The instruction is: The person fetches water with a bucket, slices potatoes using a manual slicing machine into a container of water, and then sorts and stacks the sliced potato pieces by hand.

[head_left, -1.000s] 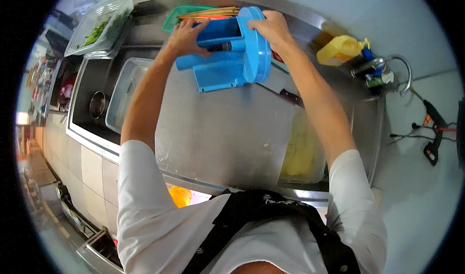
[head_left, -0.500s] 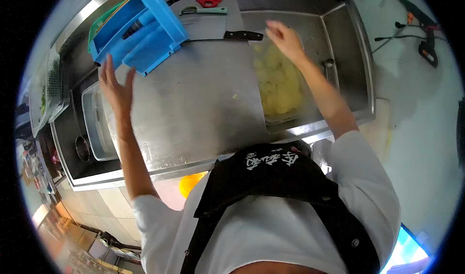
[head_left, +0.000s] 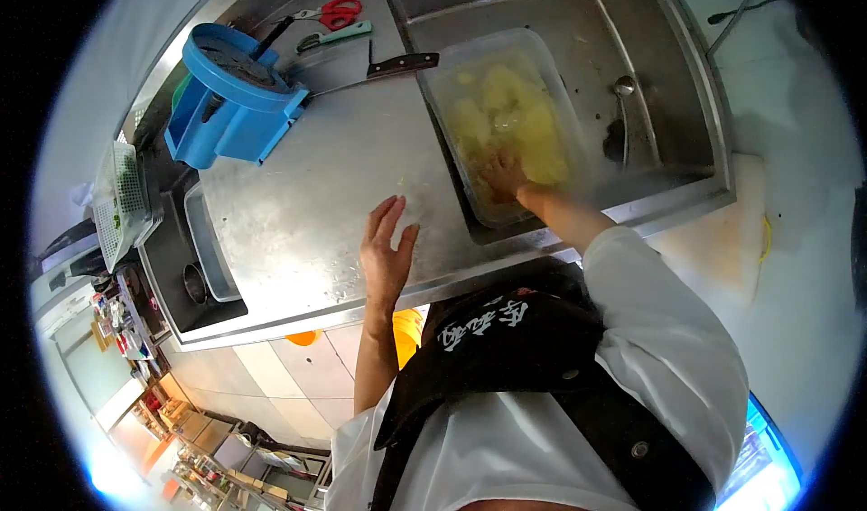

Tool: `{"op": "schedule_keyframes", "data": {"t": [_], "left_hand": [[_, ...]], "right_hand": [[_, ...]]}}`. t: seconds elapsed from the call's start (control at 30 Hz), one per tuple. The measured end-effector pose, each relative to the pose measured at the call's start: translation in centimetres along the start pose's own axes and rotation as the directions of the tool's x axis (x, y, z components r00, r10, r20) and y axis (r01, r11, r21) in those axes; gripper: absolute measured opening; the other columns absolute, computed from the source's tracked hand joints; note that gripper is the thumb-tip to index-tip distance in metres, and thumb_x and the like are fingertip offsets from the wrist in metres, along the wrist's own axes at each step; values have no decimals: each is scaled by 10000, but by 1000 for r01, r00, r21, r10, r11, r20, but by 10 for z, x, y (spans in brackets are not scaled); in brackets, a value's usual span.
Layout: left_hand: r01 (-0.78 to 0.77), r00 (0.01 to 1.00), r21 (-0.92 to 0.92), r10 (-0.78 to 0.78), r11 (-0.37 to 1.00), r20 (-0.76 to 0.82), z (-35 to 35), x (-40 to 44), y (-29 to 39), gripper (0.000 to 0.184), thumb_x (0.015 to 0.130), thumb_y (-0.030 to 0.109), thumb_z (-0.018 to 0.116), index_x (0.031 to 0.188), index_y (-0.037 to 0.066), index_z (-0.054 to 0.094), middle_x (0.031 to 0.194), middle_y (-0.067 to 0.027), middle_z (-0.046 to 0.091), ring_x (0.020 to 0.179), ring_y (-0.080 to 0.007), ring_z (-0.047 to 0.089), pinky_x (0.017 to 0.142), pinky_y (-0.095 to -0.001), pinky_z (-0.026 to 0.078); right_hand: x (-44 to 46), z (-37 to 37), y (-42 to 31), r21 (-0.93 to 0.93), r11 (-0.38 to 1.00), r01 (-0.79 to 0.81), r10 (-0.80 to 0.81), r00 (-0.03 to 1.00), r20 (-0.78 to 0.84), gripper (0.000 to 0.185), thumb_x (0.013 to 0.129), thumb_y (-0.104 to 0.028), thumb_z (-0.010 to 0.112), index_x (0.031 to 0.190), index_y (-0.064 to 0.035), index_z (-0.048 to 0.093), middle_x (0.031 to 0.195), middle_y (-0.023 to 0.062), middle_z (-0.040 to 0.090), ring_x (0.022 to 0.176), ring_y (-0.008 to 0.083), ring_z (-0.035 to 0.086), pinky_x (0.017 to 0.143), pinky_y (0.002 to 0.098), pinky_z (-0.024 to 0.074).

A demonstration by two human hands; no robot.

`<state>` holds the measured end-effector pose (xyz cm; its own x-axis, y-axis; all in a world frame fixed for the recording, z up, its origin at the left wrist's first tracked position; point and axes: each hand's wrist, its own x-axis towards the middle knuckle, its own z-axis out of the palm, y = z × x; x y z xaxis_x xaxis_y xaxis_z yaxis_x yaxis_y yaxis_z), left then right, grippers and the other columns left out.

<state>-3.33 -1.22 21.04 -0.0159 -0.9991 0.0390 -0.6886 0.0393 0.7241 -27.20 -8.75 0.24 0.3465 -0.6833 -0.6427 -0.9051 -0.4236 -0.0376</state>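
Note:
My right hand [head_left: 504, 175] reaches down into a clear plastic tub [head_left: 571, 105] at the sink. Its fingers look stretched out among yellow pieces [head_left: 531, 118] that resemble peeled potatoes in water; water and blur soften the fingertips. My left hand [head_left: 388, 247] hovers over the steel worktop [head_left: 316, 195], fingers apart and holding nothing. At the far left of the worktop stands a blue plastic device [head_left: 239, 118] with a round dark disc on top. A dark-handled knife [head_left: 404, 65] lies beside the tub's far left corner.
Red-handled scissors [head_left: 336, 14] and a pale green peeler [head_left: 336, 36] lie behind the worktop. Another clear tub [head_left: 206, 249] and a metal cup [head_left: 194, 283] sit in the left basin. White perforated baskets [head_left: 122, 199] stand beyond. The sink's raised front rim [head_left: 632, 211] borders my side.
My left hand has left the blue device and come right and nearer to me. My right hand has dropped into the tub. The blue device now shows its round top; the view has turned.

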Motion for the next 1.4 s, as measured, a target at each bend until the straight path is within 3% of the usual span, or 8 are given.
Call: {"op": "schedule_keyframes", "data": {"t": [0.2,0.3,0.4,0.83,1.0,1.1,1.23,1.4], "left_hand": [[-43,998,-13,44,999,44,33,-21,17,365,746,59,667,1103,54,594,1113,-123,578,983,-298,581,806,-348,486],[-35,997,-35,37,999,62,42,-25,23,364,750,66,664,1106,50,590,1110,-132,576,973,-300,584,808,-348,482],[-47,997,-65,51,997,61,53,-19,33,373,746,69,666,1110,51,588,1101,-137,577,961,-305,585,806,-344,481],[820,558,-552,-427,151,712,186,34,-11,756,831,304,639,1375,-18,223,1266,-142,412,1153,-251,428,870,-422,453],[887,414,-454,-585,87,697,202,41,-9,759,827,316,638,1366,-24,225,1290,-163,391,1143,-280,417,895,-440,433],[906,382,-403,-654,126,653,232,53,-30,636,842,260,626,1325,3,302,1209,-136,443,1089,-271,450,822,-454,441],[796,576,-160,-648,584,498,305,71,-81,582,853,241,599,1316,22,323,1199,-142,460,1092,-288,455,829,-481,420],[823,551,52,-816,566,176,320,93,-66,589,840,236,601,1312,27,317,1197,-163,469,1080,-315,475,837,-471,425]], "right_hand": [[53,79,79,322,926,-196,239,966,-100,628,805,-185,613,1369,-190,335,1312,102,446,1189,268,441,982,444,365],[43,54,110,957,263,-122,-73,987,145,608,811,-144,567,1370,-161,329,1294,74,453,1165,223,453,930,403,401],[6,-8,129,978,-52,-202,-222,957,186,594,818,-113,521,1375,-132,315,1280,49,456,1147,182,458,876,380,434],[1,36,119,800,574,-173,4,978,208,700,743,-200,684,1337,-51,346,1285,151,473,1161,291,462,886,433,423],[7,18,118,610,792,24,-98,991,88,659,718,-262,736,1249,-8,440,1190,194,533,1091,291,512,878,377,440],[28,38,130,920,344,-186,74,983,171,665,698,-292,739,1226,-4,457,1187,193,531,1077,292,518,874,383,439],[30,54,95,617,783,80,42,983,-180,623,704,-304,729,1191,-6,482,1137,184,552,1031,287,534,849,385,446],[36,21,126,879,465,-107,0,993,121,572,711,-319,717,1146,-9,513,1074,172,578,974,280,554,819,388,455]]}}
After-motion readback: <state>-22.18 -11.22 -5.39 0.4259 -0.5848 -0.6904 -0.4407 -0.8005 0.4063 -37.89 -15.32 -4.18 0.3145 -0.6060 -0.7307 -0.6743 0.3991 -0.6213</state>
